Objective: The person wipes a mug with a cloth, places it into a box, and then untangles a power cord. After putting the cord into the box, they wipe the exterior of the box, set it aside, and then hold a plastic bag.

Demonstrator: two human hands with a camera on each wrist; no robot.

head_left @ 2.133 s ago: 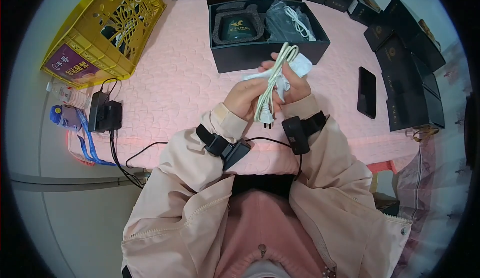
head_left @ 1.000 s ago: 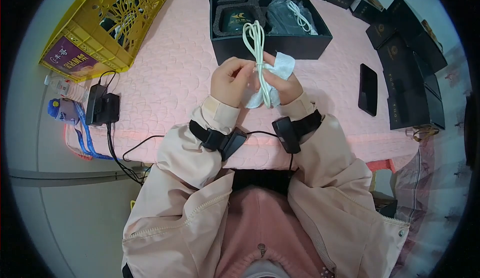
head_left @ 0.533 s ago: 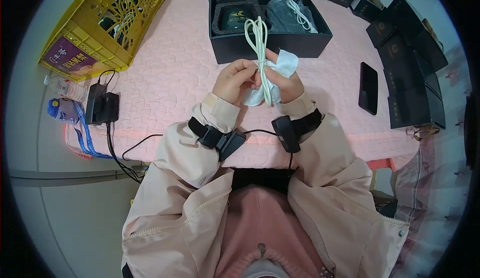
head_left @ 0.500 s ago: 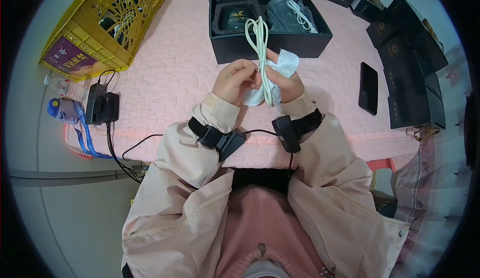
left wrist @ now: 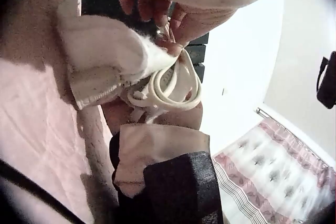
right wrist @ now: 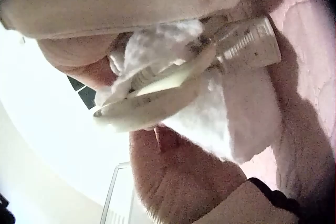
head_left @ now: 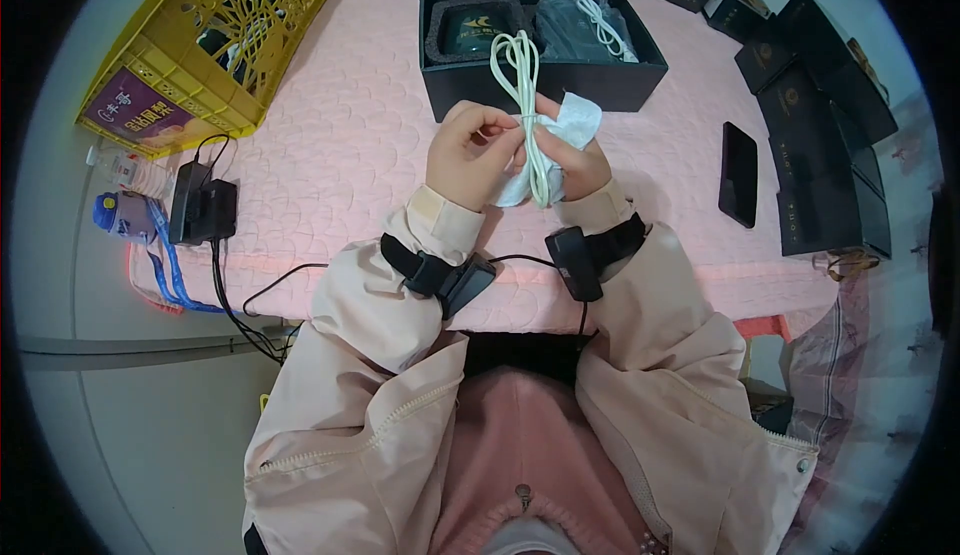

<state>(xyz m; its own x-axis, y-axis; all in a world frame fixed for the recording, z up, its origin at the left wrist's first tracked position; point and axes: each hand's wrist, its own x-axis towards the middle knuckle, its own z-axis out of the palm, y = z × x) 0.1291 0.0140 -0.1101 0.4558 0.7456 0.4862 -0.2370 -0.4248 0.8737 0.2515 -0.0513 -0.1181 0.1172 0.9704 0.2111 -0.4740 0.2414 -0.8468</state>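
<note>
A cream power cord (head_left: 520, 70), bundled in long loops and narrowed at its middle, stands up between my hands in the head view. My right hand (head_left: 585, 170) holds the bundle from the right, thumb over it, together with a crumpled white cloth (head_left: 577, 123). On the other side my left hand (head_left: 465, 160) has thumb and forefinger pinched at the bundle's narrow middle. The left wrist view shows the cord's loops (left wrist: 176, 90) end-on, below the left fingertips (left wrist: 173, 45). A ribbed white connector (right wrist: 252, 45) pokes out past the cloth in the right wrist view.
Behind my hands an open black box (head_left: 540, 85) holds a dark item in foam and a bagged item with a white cable (head_left: 600, 27). A yellow crate (head_left: 215, 50) stands left, a phone (head_left: 738, 175) right. Black boxes (head_left: 820, 175) line the right edge; black adapters (head_left: 203, 205) lie left.
The cord has turned, so the plug that pointed toward me is out of sight in the head view. The left hand has shifted to pinch the bundle's middle; lately only its fingers move slightly.
</note>
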